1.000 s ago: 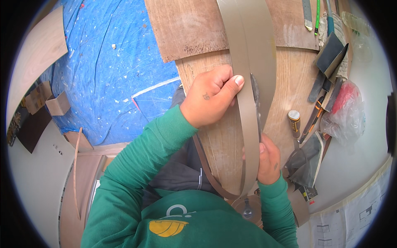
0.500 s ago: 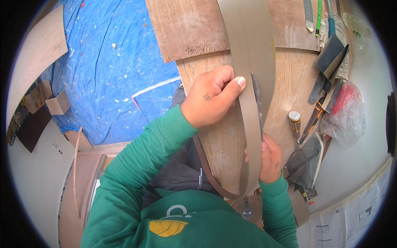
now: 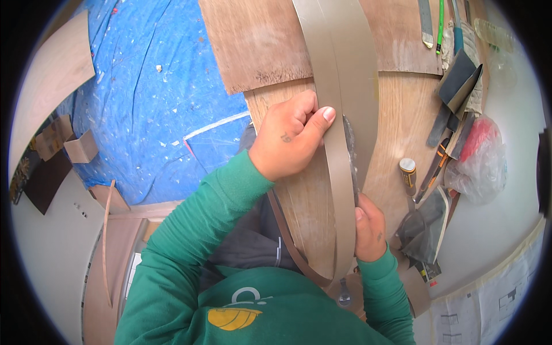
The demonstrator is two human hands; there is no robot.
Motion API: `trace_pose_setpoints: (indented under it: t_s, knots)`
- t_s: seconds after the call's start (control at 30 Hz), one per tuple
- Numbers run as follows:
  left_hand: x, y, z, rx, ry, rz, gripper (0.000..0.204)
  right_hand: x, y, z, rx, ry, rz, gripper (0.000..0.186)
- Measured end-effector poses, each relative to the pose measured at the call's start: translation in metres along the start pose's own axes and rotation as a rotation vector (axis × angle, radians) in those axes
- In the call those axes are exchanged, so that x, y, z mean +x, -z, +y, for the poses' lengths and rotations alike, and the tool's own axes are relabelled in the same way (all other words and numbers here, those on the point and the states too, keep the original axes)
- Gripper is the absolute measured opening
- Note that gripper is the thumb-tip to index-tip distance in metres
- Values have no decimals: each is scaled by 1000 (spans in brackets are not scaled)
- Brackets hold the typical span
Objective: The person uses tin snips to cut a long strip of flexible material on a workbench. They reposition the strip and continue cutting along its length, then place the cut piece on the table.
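Left hand (image 3: 292, 135): fingertips curled out of sight by the strip (image 3: 340, 167). Right hand (image 3: 371, 227): fingers mostly hidden at strip's far side, grip unclear. Strip's far end cut off by top edge; same for green pencil (image 3: 440, 23) and ruler (image 3: 425, 23). Trousers (image 3: 247, 244) partly behind left sleeve (image 3: 198, 215). Plastic bag (image 3: 480, 167) contents unclear. Paper sheet (image 3: 486, 307) cropped by dark rim, small print unreadable.

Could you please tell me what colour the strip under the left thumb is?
The strip is plain grey-brown, seen best in the head view.
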State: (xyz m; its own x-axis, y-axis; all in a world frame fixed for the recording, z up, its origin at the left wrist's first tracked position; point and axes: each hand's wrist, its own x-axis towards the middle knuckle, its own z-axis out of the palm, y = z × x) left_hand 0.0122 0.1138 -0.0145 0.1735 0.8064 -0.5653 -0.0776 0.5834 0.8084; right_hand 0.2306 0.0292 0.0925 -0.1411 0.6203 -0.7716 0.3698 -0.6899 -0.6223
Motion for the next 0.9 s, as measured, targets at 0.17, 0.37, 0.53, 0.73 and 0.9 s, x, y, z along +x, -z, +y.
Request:
trace_pose_setpoints:
  t_s: [0.17,0.37,0.53,0.73,0.9]
  knots:
    - [1,-1,0,25,-14,8,28,0,0,-3,24,-28,9,40]
    - [0,-1,6,-16,49,4,27,-1,1,1,-18,-7,39,40]
    - [0,-2,6,-58,37,2,28,-1,2,7,-16,23,39,39]
    - [-1,0,4,-5,40,-23,29,2,2,-8,-51,-118,-13,55]
    - [0,0,6,-40,50,-33,28,4,-1,-1,20,-40,40,37]
